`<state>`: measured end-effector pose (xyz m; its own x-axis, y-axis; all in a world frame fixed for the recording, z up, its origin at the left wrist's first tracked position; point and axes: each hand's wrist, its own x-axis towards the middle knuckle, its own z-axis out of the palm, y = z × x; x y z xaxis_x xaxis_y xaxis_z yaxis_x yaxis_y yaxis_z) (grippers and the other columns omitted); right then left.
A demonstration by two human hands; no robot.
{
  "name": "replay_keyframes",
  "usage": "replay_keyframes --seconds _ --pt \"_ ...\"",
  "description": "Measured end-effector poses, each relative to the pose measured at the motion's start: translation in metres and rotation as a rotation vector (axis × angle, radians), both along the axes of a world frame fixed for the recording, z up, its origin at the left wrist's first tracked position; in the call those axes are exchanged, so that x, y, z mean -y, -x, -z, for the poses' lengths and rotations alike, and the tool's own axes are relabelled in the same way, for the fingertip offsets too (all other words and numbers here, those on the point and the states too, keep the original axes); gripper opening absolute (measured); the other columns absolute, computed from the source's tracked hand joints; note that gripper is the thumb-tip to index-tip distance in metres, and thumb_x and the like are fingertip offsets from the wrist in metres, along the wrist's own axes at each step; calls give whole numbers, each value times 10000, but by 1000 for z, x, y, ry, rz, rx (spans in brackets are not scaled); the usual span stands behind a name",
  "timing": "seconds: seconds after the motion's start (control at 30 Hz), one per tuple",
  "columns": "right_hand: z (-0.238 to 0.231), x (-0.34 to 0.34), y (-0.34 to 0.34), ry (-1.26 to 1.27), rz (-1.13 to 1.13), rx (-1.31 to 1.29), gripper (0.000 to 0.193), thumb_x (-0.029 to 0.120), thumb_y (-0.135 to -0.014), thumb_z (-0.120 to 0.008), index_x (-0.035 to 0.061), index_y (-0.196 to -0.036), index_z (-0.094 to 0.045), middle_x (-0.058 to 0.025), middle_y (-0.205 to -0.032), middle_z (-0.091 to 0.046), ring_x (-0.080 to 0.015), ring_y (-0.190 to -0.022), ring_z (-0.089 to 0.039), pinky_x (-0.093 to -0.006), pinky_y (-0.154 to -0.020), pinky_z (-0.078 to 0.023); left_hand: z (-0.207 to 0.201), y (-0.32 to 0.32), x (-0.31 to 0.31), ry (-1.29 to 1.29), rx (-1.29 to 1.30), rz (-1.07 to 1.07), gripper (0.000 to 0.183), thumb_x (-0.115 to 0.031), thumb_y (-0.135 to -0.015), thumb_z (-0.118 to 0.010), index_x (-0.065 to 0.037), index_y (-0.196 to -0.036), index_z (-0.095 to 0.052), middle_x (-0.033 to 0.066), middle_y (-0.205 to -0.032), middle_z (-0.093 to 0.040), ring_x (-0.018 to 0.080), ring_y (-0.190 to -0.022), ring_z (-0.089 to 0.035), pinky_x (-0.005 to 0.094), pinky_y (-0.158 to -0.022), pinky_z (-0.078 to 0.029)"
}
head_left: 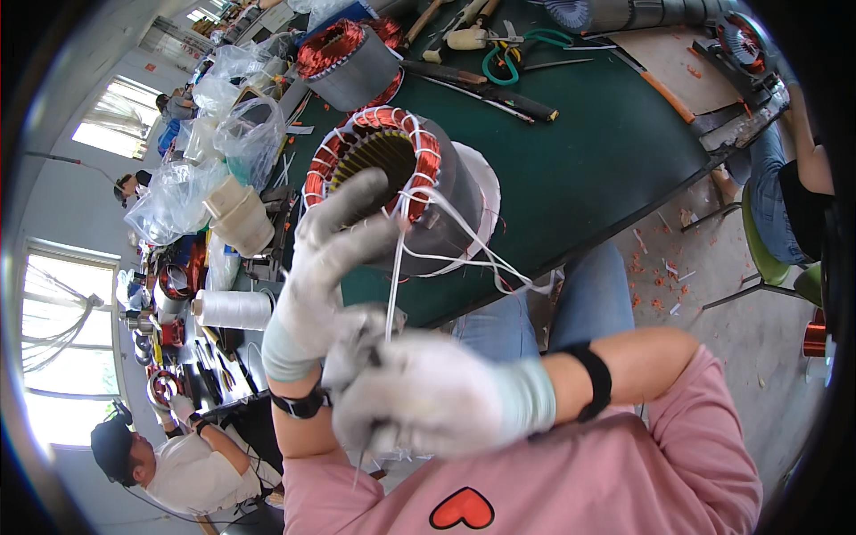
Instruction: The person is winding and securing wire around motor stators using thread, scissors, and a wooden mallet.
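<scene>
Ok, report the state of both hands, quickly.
Left hand: open, in front of the laced stator winding; contact cannot be told.
Right hand: closed, seemingly holding the white cord; blur hides the exact grip.

- Dark-green tabletop (597,152): supports teal-handled scissors (488,69) and a long orange-handled tool (667,96).
- Cylindrical white thread spool (236,309): positioned near a cream plastic container (241,217).
- Clear plastic bags (183,196): adjacent to the container.
- Green chair (761,242): located at the right.
- Co-worker in dark cap and white shirt (192,473): lower left.
</scene>
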<state>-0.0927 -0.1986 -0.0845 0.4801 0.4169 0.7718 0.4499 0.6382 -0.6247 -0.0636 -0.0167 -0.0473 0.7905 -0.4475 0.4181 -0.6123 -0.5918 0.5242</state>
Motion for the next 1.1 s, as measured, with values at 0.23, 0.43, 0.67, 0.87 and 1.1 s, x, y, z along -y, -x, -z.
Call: replay_keyframes --seconds 0.23,0.43,0.67,0.87,1.1 --pt "-7 71 -16 37 -164 -382 309 331 -932 -752 39 -969 -655 -29 -900 -620 -172 -829 -625 -307 -714 -502 12 62 19 -422 110 -70 165 -267 -807 -755 -184 -945 -721 13 -1157 -708 307 -1069 -627 470 -886 -469" --pt "23 112 -92 356 540 -644 99 35 -957 -594 -21 -1018 -647 -11 -814 -602 -82 -662 -515 -246 -628 -455 44 88 2 -400 -34 -321 141 -176 -841 -718 -117 -969 -704 37 -931 -703 287 -867 -661 430 -782 -487" --pt "40 63 -101 472 832 44 127 -24 -901 -607 58 -997 -624 -182 -953 -596 -406 -847 -632 -454 -712 -511 48 84 22 -336 -13 -277 164 -148 -820 -739 -111 -978 -711 41 -921 -698 288 -853 -654 425 -778 -488" --pt "30 43 -71 166 481 -97 206 -111 -951 -490 -7 -1067 -624 -84 -981 -587 -182 -835 -536 -306 -836 -473 51 88 30 -339 -56 -287 190 -127 -804 -740 -112 -992 -722 37 -926 -701 282 -866 -658 419 -790 -492" --pt "14 74 -74 213 201 -66 258 127 -1022 -568 38 -1253 -638 -95 -1101 -634 -216 -1017 -571 -348 -952 -459 45 81 49 -267 50 -200 237 -137 -776 -768 -126 -1010 -730 22 -980 -697 264 -873 -662 408 -788 -498"
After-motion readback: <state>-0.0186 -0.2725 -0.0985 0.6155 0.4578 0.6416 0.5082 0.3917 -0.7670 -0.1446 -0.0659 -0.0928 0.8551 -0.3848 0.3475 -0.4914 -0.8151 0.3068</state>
